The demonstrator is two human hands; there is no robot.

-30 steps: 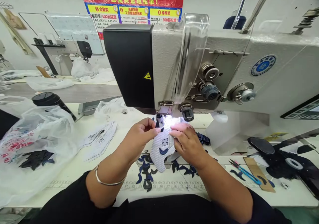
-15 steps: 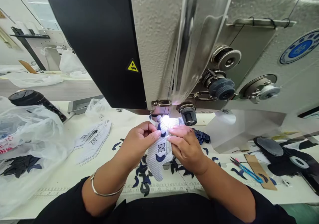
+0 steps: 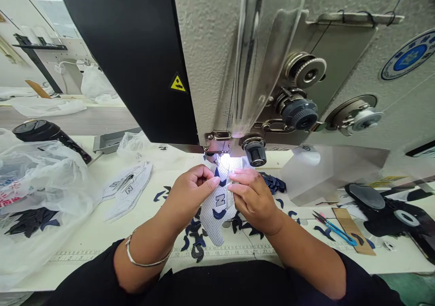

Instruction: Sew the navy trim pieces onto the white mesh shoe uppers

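Beneath the head of an industrial sewing machine (image 3: 210,61), a white mesh panel (image 3: 217,213) printed with a navy N is held up by both hands, its top end just below the lit needle area (image 3: 224,161). The panel is pinched from the 9 o'clock side by the left hand (image 3: 190,192), its fingers curled together over the edge. From the 3 o'clock side it is pinched by the right hand (image 3: 253,201), its fingers laid close together across the mesh. A metal bangle (image 3: 146,256) is worn on the left wrist. Small navy cutouts (image 3: 195,235) are scattered on the counter (image 3: 91,238) at 6 o'clock, just above a printed ruler (image 3: 220,254). Further mesh panels (image 3: 127,192) are laid at 9 o'clock, beside a plastic bag (image 3: 44,174) containing dark pieces, and a black bottle (image 3: 44,133) is seen behind the bag. At 3 o'clock, blue-handled thread snips (image 3: 335,229) are placed just beside a cardboard strip (image 3: 353,231).
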